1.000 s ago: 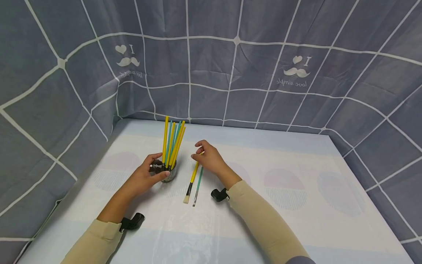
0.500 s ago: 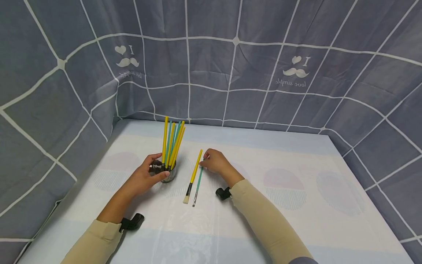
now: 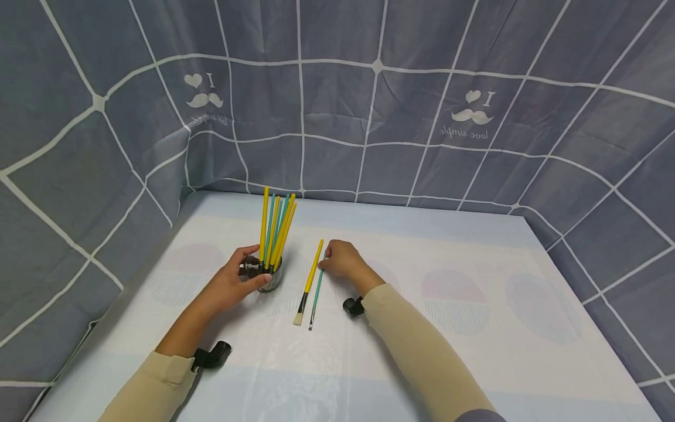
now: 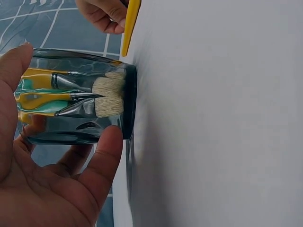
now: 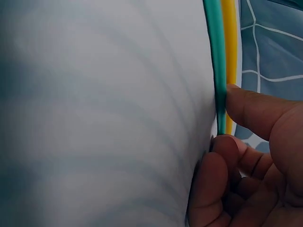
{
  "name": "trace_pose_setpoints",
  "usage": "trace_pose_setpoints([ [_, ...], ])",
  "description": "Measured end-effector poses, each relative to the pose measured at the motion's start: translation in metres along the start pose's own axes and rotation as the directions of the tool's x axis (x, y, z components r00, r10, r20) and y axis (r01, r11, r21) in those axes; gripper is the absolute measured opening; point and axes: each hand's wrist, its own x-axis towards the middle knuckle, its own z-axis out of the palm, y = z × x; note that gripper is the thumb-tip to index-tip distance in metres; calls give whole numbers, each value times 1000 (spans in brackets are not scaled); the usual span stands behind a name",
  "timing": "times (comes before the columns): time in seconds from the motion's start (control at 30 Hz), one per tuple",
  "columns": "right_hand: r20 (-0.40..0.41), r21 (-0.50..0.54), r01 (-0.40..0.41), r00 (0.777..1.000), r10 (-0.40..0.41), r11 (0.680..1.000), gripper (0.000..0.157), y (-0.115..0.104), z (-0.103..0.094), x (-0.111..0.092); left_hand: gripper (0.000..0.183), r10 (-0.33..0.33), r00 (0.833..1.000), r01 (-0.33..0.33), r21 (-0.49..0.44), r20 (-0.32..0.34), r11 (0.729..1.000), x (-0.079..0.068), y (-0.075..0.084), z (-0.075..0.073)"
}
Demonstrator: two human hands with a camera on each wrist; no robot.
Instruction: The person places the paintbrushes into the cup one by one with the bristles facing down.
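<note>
My left hand (image 3: 227,287) holds a clear glass (image 4: 129,104) upright at the left of the table, thumb and fingers spread around its sides. Several yellow and green paintbrushes (image 3: 264,225) stand in it, bristles down. To the right of the glass, a yellow paintbrush (image 3: 312,275) lies on the table with its pale flat bristles towards me. Beside it lies a thinner green paintbrush (image 3: 318,290). My right hand (image 3: 345,264) pinches the far end of the green handle (image 5: 218,66); its thumb lies against the handle, and the other fingers are curled at the tip.
The table (image 3: 453,375) has a pale cover with printed circles. A grey cloth with white grid lines (image 3: 337,99) hangs behind it and at both sides. Each wrist wears a small black camera (image 3: 212,355) near the table surface.
My right hand has moved from above the yellow paintbrush's end, slightly right and towards me, and now pinches the green one. My left hand and the glass have stayed put.
</note>
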Motion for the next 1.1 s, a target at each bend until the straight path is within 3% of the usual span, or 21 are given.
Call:
trace_pose_setpoints([
  [0.43,-8,-1,-34,999,34,999,22,-1,1,-2,84,-30,1000,30,19,-1,999,0,1,1],
  [0.93,-11,2,-49,999,49,999,20,-3,3,-2,81,5,1000,-5,20,2,1000,0,-1,0],
  [1.1,-10,-29,-40,999,40,999,17,-2,5,-3,82,-14,1000,14,22,2,1000,1,-1,2],
])
